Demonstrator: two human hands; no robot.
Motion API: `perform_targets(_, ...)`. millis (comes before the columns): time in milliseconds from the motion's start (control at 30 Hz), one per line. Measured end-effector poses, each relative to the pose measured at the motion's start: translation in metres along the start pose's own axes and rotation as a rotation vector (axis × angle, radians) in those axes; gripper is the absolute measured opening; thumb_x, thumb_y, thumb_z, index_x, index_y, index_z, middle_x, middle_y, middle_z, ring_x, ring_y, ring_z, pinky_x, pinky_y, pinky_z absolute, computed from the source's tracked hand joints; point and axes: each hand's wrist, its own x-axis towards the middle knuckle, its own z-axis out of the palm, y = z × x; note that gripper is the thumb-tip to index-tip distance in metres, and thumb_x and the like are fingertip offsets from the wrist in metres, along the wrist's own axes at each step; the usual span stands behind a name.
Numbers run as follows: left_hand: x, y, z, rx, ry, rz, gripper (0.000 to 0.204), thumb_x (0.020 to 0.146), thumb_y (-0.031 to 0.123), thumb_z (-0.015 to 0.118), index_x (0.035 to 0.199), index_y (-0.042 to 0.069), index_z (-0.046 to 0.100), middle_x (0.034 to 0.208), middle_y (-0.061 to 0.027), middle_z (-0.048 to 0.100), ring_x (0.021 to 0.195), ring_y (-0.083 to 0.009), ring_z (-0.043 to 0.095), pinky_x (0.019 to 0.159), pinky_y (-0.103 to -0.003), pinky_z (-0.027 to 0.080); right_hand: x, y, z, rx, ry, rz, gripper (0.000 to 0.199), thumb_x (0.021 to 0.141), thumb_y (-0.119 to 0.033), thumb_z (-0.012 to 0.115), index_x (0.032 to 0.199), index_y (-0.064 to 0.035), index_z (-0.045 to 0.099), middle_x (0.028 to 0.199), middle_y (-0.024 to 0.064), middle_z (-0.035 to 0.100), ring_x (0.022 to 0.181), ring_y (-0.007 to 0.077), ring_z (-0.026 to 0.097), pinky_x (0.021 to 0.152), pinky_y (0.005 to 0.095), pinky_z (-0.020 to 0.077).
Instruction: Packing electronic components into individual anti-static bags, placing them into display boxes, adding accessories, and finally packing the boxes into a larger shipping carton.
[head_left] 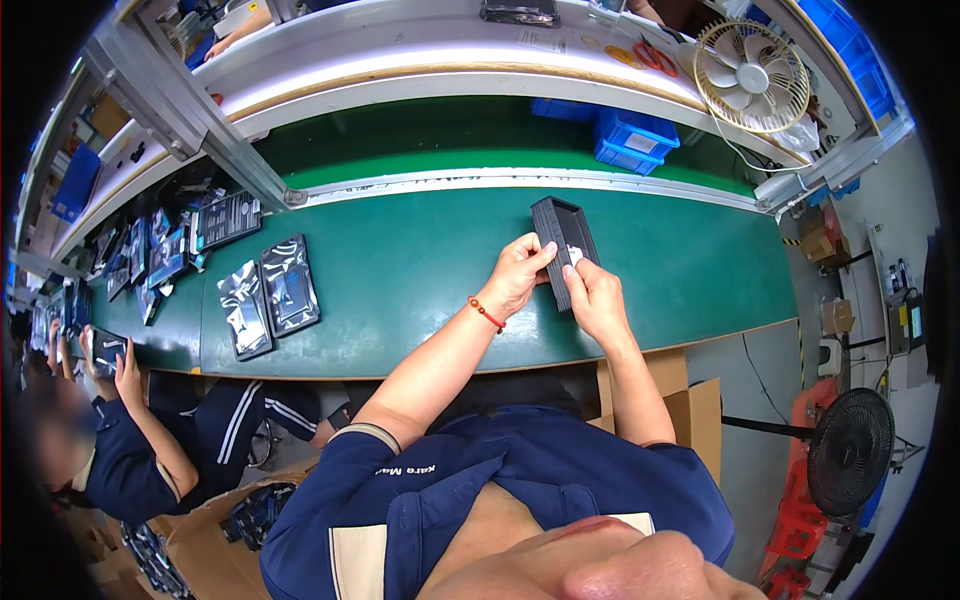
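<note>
A stack of black rectangular plastic trays (546, 222) is tilted up over the green table in front of me. My left hand (518, 272), with a red beaded bracelet at the wrist, grips the stack's left side, thumb on the edge. My right hand (598, 302) is closed at the lower right of the stack, thumb pressed against the top tray. Beside that thumb shows a small pale patch (574, 254), too small to make out. To the left lie two flat black packages in shiny clear wrap, a nearer one (244, 312) and another one (290, 284).
Several wrapped packages (168, 256) are piled at the far left of the green table (400, 290). A co-worker (150, 440) sits there holding one. Blue bins (636, 138) stand under the white shelf (400, 78). A white fan (752, 75) and red scissors (655, 56) are on it.
</note>
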Motion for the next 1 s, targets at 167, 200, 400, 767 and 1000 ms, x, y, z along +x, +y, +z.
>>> perform_targets(167, 0.0, -0.001, -0.001, -0.09, -0.008, -0.006, 0.021, 0.091, 0.016, 0.061, 0.075, 0.012, 0.047, 0.088, -0.0024, 0.062, 0.081, -0.0128, 0.062, 0.075, -0.035, 0.056, 0.001, -0.001, -0.006, 0.03, -0.013, 0.037, 0.028, 0.09, -0.017, 0.056, 0.069, 0.0002, 0.049, 0.062, 0.0198, 0.053, 0.053, 0.034, 0.052, 0.053, 0.0407, 0.0414)
perform_targets(200, 0.003, -0.002, -0.005, -0.092, -0.01, -0.01, 0.021, 0.091, 0.016, 0.061, 0.075, 0.012, 0.047, 0.088, -0.0024, 0.062, 0.081, -0.0128, 0.062, 0.075, -0.035, 0.056, 0.003, 0.0, -0.011, 0.05, 0.028, 0.054, 0.029, 0.091, -0.017, 0.056, 0.068, -0.0003, 0.049, 0.06, 0.0181, 0.051, 0.051, 0.0298, 0.049, 0.051, 0.039, 0.0404)
perform_targets(400, 0.015, 0.017, -0.017, -0.073, 0.096, 0.078, 0.015, 0.096, 0.02, 0.053, 0.085, 0.01, 0.053, 0.091, -0.0023, 0.062, 0.083, -0.0132, 0.062, 0.075, -0.038, 0.056, 0.016, 0.023, -0.055, -0.243, 0.11, -0.038, 0.03, 0.086, -0.014, 0.06, 0.064, 0.0001, 0.046, 0.058, 0.0193, 0.049, 0.053, 0.0363, 0.048, 0.051, 0.0415, 0.0394)
perform_targets(767, -0.008, 0.013, -0.036, 0.086, 0.117, 0.143, 0.012, 0.097, 0.018, 0.051, 0.09, 0.008, 0.056, 0.093, -0.0025, 0.062, 0.086, -0.0121, 0.06, 0.08, -0.033, 0.052, 0.037, -0.015, 0.016, -0.025, -0.059, -0.096, 0.039, 0.087, -0.032, 0.061, 0.067, 0.0007, 0.054, 0.062, 0.0179, 0.055, 0.055, 0.0339, 0.053, 0.052, 0.0403, 0.041)
perform_targets(1000, -0.032, 0.026, -0.057, -0.07, 0.0, 0.156, 0.01, 0.093, 0.013, 0.056, 0.085, 0.009, 0.053, 0.092, -0.001, 0.059, 0.087, -0.012, 0.058, 0.08, -0.033, 0.051, 0.042, -0.026, 0.046, 0.131, -0.289, -0.134, 0.038, 0.089, -0.029, 0.055, 0.066, 0.0011, 0.057, 0.062, 0.0209, 0.057, 0.058, 0.0368, 0.058, 0.054, 0.0438, 0.0433)
